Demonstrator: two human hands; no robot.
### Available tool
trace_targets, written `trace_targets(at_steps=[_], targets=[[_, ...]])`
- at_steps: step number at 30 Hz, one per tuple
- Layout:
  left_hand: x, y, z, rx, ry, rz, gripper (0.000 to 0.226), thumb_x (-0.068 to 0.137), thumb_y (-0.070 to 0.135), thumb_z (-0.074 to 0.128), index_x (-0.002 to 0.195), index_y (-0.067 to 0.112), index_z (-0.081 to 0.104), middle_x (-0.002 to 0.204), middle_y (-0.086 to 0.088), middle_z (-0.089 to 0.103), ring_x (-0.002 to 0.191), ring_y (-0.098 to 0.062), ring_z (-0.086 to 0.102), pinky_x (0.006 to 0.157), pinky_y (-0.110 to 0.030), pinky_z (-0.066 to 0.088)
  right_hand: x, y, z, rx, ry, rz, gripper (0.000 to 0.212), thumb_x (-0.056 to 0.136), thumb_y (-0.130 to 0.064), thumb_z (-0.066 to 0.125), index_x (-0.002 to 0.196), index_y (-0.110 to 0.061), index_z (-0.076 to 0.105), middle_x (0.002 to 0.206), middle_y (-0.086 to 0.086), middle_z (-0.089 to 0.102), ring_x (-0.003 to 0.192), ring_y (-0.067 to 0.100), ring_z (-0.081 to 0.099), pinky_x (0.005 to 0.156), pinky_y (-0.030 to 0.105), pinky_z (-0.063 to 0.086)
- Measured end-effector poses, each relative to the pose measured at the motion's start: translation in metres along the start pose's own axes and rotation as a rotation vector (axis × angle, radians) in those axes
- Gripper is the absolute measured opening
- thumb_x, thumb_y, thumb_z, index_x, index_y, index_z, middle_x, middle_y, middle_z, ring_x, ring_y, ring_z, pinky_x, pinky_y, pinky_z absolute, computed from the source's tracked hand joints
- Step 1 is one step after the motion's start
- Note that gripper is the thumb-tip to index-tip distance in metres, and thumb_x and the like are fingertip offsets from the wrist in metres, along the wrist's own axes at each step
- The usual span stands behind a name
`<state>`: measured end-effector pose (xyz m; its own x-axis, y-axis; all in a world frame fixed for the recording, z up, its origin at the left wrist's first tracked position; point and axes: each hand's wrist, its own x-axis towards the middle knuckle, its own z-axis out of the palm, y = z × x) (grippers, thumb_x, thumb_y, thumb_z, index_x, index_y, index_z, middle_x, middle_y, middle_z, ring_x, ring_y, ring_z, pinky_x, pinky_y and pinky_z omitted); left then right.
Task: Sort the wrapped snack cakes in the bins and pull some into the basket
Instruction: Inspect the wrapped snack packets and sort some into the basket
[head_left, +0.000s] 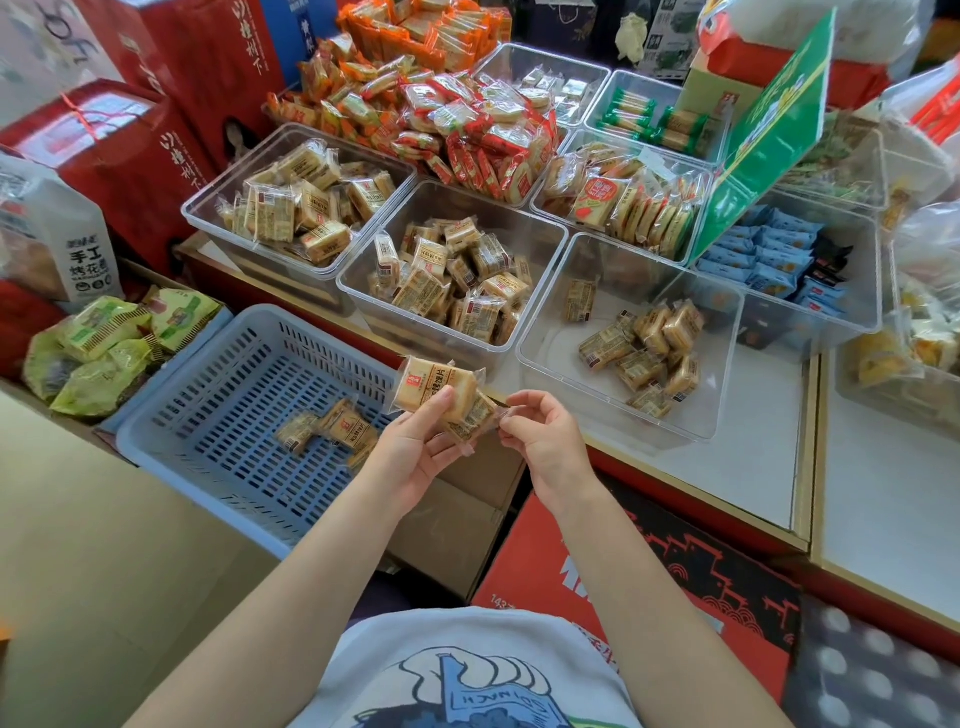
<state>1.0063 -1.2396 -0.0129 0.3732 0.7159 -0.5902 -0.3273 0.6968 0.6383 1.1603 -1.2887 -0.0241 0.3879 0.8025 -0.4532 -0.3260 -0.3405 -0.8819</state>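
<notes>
Gripping 2 snack cakes (441, 397) in left hand (415, 447), right hand (545, 436) pinching wrapper edge, just at 3 o'clock of basket (156, 431); probably best releasing low at 9 o'clock.

My feed is bright and evenly lit, soft daylight with no hard shadows; I can't tell where it comes from. The white tabletop (769, 467) at right is pale and slightly washed out. Glare streaks the walls of the clear bins (540, 332) and glints off the snack wrappers (478, 130) at upper centre. The wide lens bends straight edges toward the corners, and the frame's right edge and lower right smear soft. The centre is fairly sharp: print on the packets in my hands reads as print, though not legibly.
</notes>
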Motion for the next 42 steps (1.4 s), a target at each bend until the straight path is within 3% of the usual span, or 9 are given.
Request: trace_targets(at_steps=[8,13,17,20,25,28,34,38,42], targets=[[0.019,0.012,-0.003,0.153,-0.006,0.116,0.06,0.079,0.031,0.077,0.131,0.01,0.056,0.118,-0.015,0.074,0.103,-0.031,0.074,0.073,-0.034,0.064,0.013,0.004,0.0,-0.05,-0.016,-0.066,0.023,0.091,0.003,0.07,0.106,-0.014,0.066,0.08,0.0,0.066,0.088,0.021,0.065,0.088,0.036,0.057],[0.036,0.037,0.002,0.477,0.007,0.212,0.043,0.082,0.038,0.081,0.121,0.024,0.07,0.108,-0.006,0.078,0.1,-0.024,0.075,0.076,-0.033,0.058,0.029,-0.019,0.007,-0.03,-0.124,-0.105,0.027,0.093,-0.031,0.071,0.118,-0.024,0.063,0.1,0.005,0.069,0.098,0.018,0.07,0.088,0.03,0.056],[0.051,0.054,0.013,0.625,-0.092,0.26,0.045,0.082,0.051,0.078,0.121,0.029,0.071,0.104,-0.001,0.078,0.089,-0.012,0.075,0.065,-0.023,0.056,0.053,-0.034,0.02,0.008,-0.274,-0.036,0.064,0.081,-0.053,0.078,0.135,-0.025,0.056,0.125,0.014,0.069,0.117,0.033,0.067,0.1,0.053,0.054],[0.072,0.065,0.022,0.668,-0.067,0.286,0.051,0.085,0.049,0.068,0.128,0.023,0.061,0.105,0.001,0.075,0.079,-0.002,0.071,0.058,-0.017,0.052,0.073,-0.041,0.029,0.04,-0.263,0.011,0.06,0.09,-0.038,0.076,0.143,-0.025,0.049,0.124,0.014,0.07,0.115,0.034,0.068,0.1,0.057,0.054],[0.135,0.09,0.012,0.984,0.087,0.415,0.054,0.101,0.053,0.053,0.143,0.02,0.05,0.134,0.006,0.057,0.125,-0.014,0.056,0.093,-0.024,0.048,0.12,-0.065,0.04,-0.108,-0.028,-0.051,0.034,0.1,-0.03,0.065,0.131,-0.03,0.053,0.12,0.005,0.069,0.102,0.021,0.072,0.085,0.037,0.061],[0.174,0.108,-0.001,1.352,0.197,0.507,0.065,0.103,0.042,0.055,0.158,0.014,0.033,0.164,-0.006,0.03,0.153,-0.022,0.024,0.125,-0.043,0.024,0.158,-0.089,0.05,-0.276,0.071,-0.205,0.031,0.101,-0.034,0.062,0.129,-0.038,0.051,0.12,-0.005,0.061,0.105,0.01,0.063,0.084,0.027,0.054],[0.237,0.137,-0.013,1.686,0.299,0.503,0.083,0.103,0.056,0.043,0.164,0.018,0.002,0.17,-0.013,-0.017,0.155,-0.03,-0.023,0.126,-0.048,-0.007,0.252,-0.103,0.063,-0.928,-0.06,-0.214,0.05,0.102,-0.043,0.055,0.151,-0.036,0.044,0.143,0.005,0.035,0.127,0.023,0.046,0.105,0.033,0.038],[0.257,0.127,-0.023,1.777,0.265,0.472,0.085,0.099,0.069,0.023,0.164,0.016,0.006,0.171,-0.014,-0.012,0.156,-0.03,-0.022,0.126,-0.048,-0.005,0.28,-0.072,0.064,-1.033,-0.064,-0.198,0.055,0.102,-0.053,0.049,0.154,-0.039,0.039,0.155,0.013,0.031,0.145,0.034,0.031,0.121,0.051,0.027],[0.261,0.109,-0.023,1.833,0.232,0.588,0.09,0.094,0.069,0.012,0.163,0.011,0.018,0.169,-0.012,0.021,0.158,-0.026,-0.013,0.126,-0.045,-0.001,0.283,-0.049,0.073,-1.152,-0.062,-0.24,0.057,0.101,-0.061,0.041,0.155,-0.051,0.024,0.168,0.012,0.014,0.156,0.03,0.006,0.124,0.057,0.01]])
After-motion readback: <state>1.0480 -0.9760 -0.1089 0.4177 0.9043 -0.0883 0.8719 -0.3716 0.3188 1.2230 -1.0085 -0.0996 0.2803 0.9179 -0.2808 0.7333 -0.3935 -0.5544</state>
